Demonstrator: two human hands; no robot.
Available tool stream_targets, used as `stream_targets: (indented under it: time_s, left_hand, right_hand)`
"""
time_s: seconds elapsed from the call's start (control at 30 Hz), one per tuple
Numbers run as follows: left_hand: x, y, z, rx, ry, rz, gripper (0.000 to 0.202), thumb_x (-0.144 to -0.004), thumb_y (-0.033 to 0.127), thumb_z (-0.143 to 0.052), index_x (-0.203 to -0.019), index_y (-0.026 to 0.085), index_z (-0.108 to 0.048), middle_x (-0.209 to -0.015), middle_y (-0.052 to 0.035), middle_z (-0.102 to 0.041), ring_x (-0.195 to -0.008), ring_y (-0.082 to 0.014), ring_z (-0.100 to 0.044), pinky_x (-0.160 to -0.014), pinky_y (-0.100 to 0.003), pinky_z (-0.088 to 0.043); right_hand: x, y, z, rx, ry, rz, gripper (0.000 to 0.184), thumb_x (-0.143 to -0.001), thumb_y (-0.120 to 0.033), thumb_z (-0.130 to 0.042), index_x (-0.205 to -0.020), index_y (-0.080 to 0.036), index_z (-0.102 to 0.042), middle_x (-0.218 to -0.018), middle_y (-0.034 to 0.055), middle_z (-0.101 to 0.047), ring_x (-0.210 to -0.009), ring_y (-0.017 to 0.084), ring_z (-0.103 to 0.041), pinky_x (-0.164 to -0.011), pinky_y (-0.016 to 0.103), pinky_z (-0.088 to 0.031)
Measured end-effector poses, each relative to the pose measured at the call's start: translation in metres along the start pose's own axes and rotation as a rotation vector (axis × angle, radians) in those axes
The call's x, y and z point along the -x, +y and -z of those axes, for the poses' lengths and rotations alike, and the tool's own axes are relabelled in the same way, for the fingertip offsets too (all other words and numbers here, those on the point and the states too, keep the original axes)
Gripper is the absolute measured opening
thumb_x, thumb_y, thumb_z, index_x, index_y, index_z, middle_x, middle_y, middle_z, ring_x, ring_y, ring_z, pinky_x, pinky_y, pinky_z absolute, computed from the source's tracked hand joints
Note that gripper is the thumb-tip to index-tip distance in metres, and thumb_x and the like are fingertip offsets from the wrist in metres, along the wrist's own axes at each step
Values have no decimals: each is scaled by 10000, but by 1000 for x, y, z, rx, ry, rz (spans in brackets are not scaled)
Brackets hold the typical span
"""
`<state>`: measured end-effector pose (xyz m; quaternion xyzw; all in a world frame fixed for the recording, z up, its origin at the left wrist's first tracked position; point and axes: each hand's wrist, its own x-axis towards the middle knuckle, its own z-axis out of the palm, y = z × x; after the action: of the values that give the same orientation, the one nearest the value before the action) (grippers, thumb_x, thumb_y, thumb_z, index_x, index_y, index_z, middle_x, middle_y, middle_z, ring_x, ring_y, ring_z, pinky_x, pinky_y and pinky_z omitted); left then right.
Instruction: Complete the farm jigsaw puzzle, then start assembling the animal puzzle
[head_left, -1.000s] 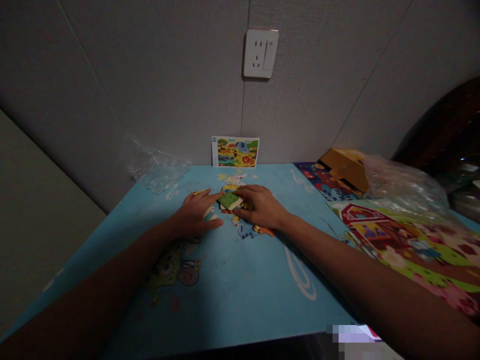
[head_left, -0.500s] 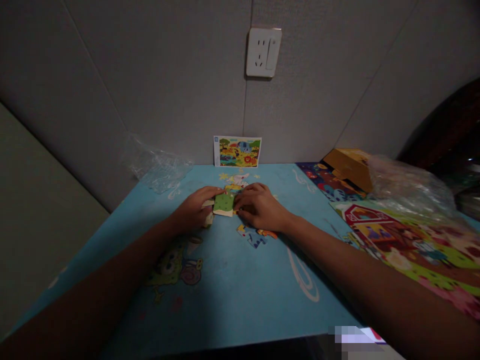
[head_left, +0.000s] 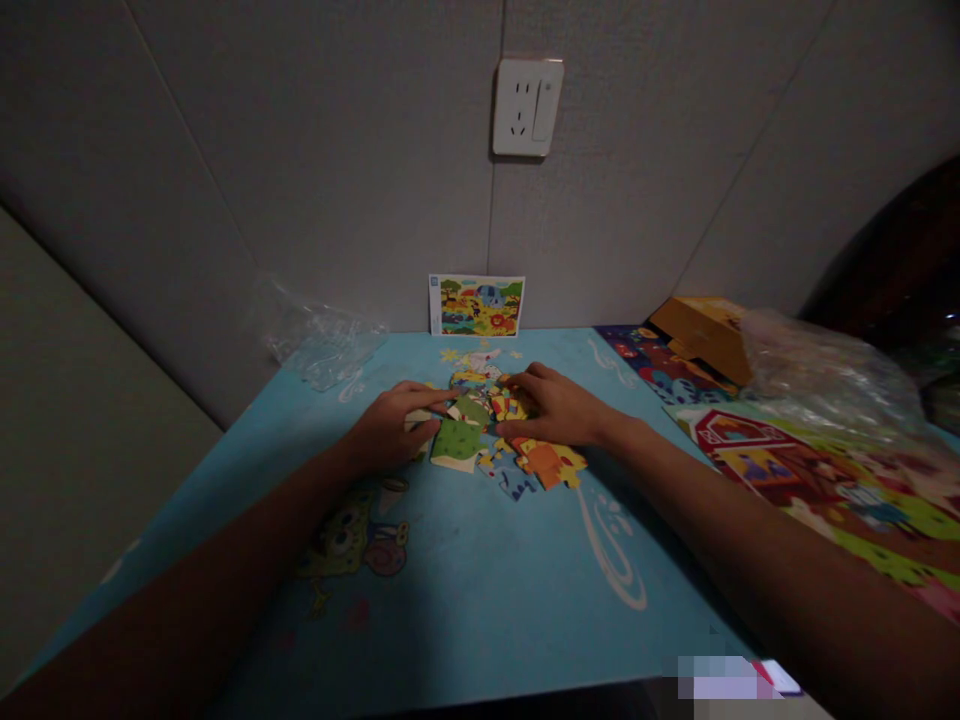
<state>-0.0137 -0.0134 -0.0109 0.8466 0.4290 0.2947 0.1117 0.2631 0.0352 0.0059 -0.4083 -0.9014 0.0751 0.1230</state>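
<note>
Two hands work over one desk (head_left: 480, 590) with a blue printed cover, and a single heap of puzzle pieces (head_left: 511, 404) lies between them, toward the far half; the pieces overlap too much to count exactly. The left hand (head_left: 388, 428) rests at the left side of the heap, its thumb and forefinger spread apart, the forefinger stretched over the pieces; some pieces lie partly hidden beneath it. The right hand (head_left: 562, 402) bends over the right side, thumb and fingers apart with colourful pieces showing between them. Near the left thumb lies one green piece (head_left: 456, 441) with a pale near edge; to its right are a blue piece (head_left: 516, 482) and, nearer the right hand, an orange piece (head_left: 546, 462). One picture card (head_left: 480, 306) with animals on it stands at the far edge against the wall (head_left: 300, 150), below one white socket (head_left: 528, 107). Of containers there are three: one crumpled clear bag (head_left: 330, 345) at the far left, one orange box (head_left: 697, 335) at the far right, and another clear bag (head_left: 832, 370) just right of the box; what the box holds is hidden. Two printed sheets lie on the right, a dark sheet (head_left: 646, 362) farther off and a barn sheet (head_left: 810, 485) nearer.
</note>
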Motion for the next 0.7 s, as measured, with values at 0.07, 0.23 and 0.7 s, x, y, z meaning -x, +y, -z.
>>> stream_targets:
  time_s: [0.07, 0.23, 0.7]
  left_hand:
    - [0, 0, 0, -24, -4, -22, 370, -846, 256, -534, -1163, 205, -716, -1118, -84, -727, -1104, -249, -620, -1005, -437, -478]
    - [1, -3, 0, -89, -28, -25, 220, -835, 295, -625, -992, 226, -763, -1194, -104, -649, -1137, -265, -583, -1021, -465, -449]
    - [-1, 16, 1, -24, 30, -127, 390, -807, 435, -716, -1122, 205, -706, -1155, -107, -674, -1123, -273, -562, -1017, -449, -409]
  right_hand:
    - [-2, -4, -1, -21, 17, -3, 769, -778, -691, -631, -1265, -97, -595, -1062, 150, -581, -900, 257, -600, -833, 373, -480]
    - [-4, -20, -2, 13, 81, -31, 528, -830, -601, -635, -1060, -126, -643, -1016, 126, -612, -839, 223, -596, -747, 319, -448]
    - [-3, -31, 9, -242, 288, -167, 372, -718, -514, -709, -761, -218, -489, -514, -76, -417, -491, 102, -345, -513, 254, -229]
